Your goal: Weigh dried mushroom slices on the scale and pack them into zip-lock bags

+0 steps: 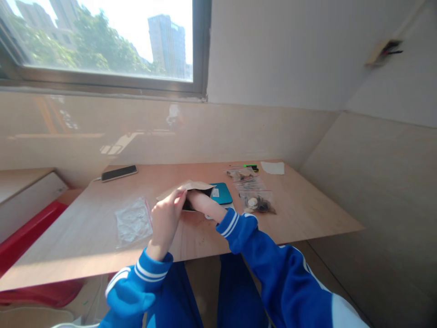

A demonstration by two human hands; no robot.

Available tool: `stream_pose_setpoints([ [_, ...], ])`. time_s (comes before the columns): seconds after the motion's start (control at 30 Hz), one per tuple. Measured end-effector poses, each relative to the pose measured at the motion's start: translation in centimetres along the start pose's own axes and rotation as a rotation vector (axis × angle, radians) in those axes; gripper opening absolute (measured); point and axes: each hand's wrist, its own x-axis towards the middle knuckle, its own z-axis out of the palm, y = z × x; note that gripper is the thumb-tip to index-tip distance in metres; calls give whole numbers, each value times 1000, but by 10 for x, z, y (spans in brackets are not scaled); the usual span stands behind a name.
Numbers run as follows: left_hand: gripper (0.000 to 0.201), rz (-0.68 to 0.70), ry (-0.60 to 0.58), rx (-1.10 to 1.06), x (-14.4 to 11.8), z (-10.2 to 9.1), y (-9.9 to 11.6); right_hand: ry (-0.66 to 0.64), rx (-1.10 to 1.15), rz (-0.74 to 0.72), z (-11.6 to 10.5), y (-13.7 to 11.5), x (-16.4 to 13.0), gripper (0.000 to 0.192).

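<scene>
We see the left hand (166, 217) pinching the flap of a brown envelope (191, 189) near the worktop (85, 241) middle. The right hand (201, 202) is pushed inside the envelope, so we cannot tell its grip.

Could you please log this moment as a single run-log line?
left hand: pinching kraft envelope flap | right hand: reaching inside envelope | beside: teal case, zip bags | table

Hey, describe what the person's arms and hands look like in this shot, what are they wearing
Both arms wear bright blue jacket sleeves; the left sleeve and right sleeve each end in a blue cuff ringed by two white stripes. A white panel shows high on the right sleeve. The left hand is bare, no glove, ring or watch visible.
</scene>
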Motion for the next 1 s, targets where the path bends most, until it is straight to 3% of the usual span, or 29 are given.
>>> stream_pose_setpoints([
  [0.1,28,-54,-32,-49,16,-11,1,-51,10,-19,-18,-4,-9,15],
  [0.23,30,-92,-11,-89,28,-15,1,-56,36,-56,-37,-6,-19,31],
  [0.53,31,-98,8,-130,37,-14,0,196,76,-188,-30,0,-16,31],
  [0.73,27,-138,38,-91,49,-14,1,399,342,-136,-49,-5,-30,25],
  [0.9,26,-147,83,-17,58,-15,-1,571,451,-9,-55,43,-51,18],
  [1.0,26,-144,85,-3,59,-14,-1,489,315,175,-34,85,-54,22],
])
